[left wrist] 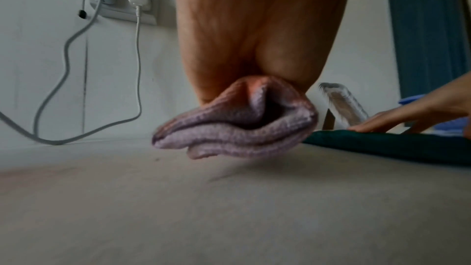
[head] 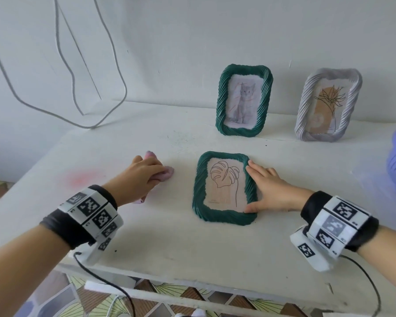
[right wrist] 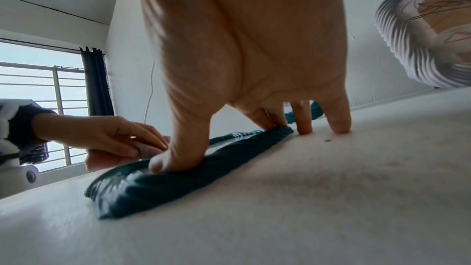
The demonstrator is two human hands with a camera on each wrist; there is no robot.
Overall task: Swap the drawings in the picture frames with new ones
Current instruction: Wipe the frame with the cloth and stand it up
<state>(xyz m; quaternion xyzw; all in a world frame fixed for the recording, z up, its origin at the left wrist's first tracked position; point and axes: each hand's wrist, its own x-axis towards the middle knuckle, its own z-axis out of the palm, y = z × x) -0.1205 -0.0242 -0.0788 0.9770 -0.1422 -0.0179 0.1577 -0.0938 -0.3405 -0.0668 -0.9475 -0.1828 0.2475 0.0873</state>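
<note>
Both hands are low on the white table (head: 146, 243), well apart from each other. The right hand (head: 270, 191) lies with straight fingers on the right edge of the flat green frame (head: 224, 187), thumb on its lower corner, so it is spread and pressing, not closed around anything. The left hand (head: 138, 177) has its fingers curled around a bunched pink cloth (left wrist: 237, 126), which is just beside the frame on its left. The flat green frame lies face up and shows a leaf drawing (head: 224, 177). Behind it, against the wall, stand the upright green frame (head: 244, 100) with a cat picture and the grey frame (head: 328, 105) with a plant drawing. No loose sheets are visible, so I cannot tell which drawings are new. My judgement is that the flat frame is closed and now only being cleaned or put back, while the state of the two standing frames stays uncertain.
</note>
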